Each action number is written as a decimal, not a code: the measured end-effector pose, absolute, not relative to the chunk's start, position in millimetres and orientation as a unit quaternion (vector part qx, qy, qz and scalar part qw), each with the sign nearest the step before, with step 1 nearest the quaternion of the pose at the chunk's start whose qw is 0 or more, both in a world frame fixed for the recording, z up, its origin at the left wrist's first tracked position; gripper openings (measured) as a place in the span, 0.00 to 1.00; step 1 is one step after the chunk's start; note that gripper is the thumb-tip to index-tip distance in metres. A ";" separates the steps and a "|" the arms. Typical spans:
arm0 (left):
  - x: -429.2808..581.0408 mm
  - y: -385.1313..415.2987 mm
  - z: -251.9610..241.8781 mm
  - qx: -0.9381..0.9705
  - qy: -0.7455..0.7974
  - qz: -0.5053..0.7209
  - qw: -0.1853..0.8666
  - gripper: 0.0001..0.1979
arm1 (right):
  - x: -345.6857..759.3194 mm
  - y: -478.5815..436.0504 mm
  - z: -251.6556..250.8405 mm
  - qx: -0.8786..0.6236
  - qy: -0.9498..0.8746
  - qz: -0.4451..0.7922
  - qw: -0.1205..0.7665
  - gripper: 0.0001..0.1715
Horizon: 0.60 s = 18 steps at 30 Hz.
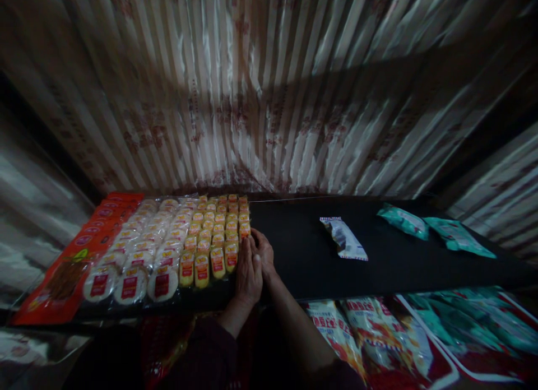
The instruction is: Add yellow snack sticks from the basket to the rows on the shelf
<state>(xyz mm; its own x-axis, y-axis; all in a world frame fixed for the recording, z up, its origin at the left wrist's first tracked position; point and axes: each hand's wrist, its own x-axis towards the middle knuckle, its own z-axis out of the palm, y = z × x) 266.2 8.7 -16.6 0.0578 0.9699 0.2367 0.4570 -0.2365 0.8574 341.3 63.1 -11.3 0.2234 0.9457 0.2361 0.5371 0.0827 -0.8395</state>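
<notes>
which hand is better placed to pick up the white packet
Right, probably: the right hand is nearer the white packet, with bare shelf between; the left hand rests against the yellow packets.

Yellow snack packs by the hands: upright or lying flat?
Lying flat: yellow snack packs face up in rows on the black shelf.

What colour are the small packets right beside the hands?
The small packets are yellow with red labels; head view shows them.
</notes>
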 end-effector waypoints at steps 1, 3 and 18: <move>266.4 8.6 -16.7 0.662 0.541 0.423 0.299 0.28 | 341.0 63.8 -13.1 -0.643 -0.579 0.220 0.451 0.23; 266.8 7.7 -16.7 0.660 0.547 0.422 0.295 0.28 | 340.0 64.9 -15.8 -0.648 -0.576 0.202 0.455 0.26; 266.4 4.1 -9.9 0.679 0.502 0.473 0.252 0.28 | 332.8 70.7 1.0 -0.672 -0.588 0.203 0.401 0.28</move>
